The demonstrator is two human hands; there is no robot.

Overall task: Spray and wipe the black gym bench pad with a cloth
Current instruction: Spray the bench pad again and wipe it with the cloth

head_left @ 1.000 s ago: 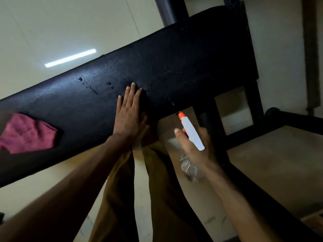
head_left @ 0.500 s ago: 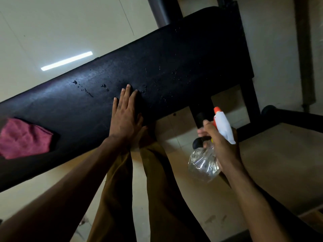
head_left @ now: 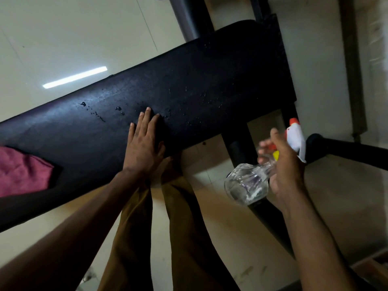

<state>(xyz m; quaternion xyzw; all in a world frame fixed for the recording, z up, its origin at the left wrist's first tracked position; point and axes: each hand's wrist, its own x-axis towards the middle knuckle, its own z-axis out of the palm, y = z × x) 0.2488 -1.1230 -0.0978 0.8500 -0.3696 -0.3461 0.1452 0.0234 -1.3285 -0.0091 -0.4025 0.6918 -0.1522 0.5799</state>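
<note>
A gym, by its black padded bench (head_left: 189,97) on a dark metal frame (head_left: 237,141) over pale tiled floor (head_left: 63,34).

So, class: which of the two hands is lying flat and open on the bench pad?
The left hand: its palm is flat on the pad, fingers spread, holding nothing. The right hand is off the pad, closed around the spray bottle.

pale tiled floor (head_left: 63,34), glossy, with thin grout lines. bright strip of light (head_left: 75,77) reflected on tiles, upper left. brown trousers (head_left: 182,238), two legs, lower centre. black metal frame post (head_left: 238,143) beneath the pad. thick dark tube (head_left: 186,17) at top. black bar (head_left: 346,149) with rounded end, right. grey vertical strip (head_left: 352,59) along right wall.
</note>
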